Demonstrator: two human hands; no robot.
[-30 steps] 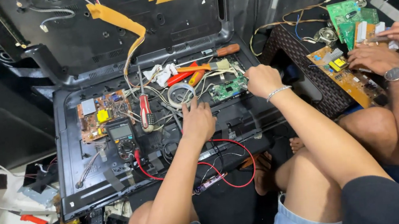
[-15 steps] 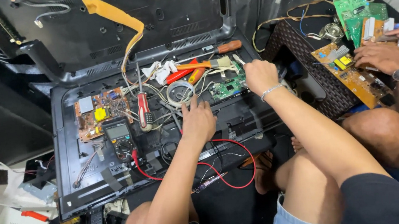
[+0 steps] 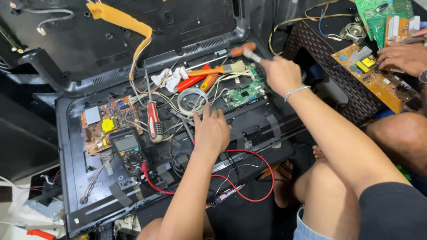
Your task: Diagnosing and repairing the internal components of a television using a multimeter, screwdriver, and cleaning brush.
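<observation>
Circuit board (image 3: 245,93) sits under raised right hand (image 3: 282,74), left hand (image 3: 211,131) flat.

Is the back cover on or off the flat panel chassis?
Off: the back cover lies above, leaving circuit boards exposed.

A dark multimeter (image 3: 128,151) with red leads (image 3: 241,178) lies in the opened black chassis (image 3: 82,202), beside a brown circuit board (image 3: 104,127) and a red-handled screwdriver (image 3: 154,120). Farther back sit orange-handled pliers (image 3: 207,73) and a coil of white wire (image 3: 192,100), under a strip of yellow tape (image 3: 121,19). Off to the right, another person's hands (image 3: 405,57) rest on an orange circuit board (image 3: 378,77) near green boards (image 3: 379,10).
</observation>
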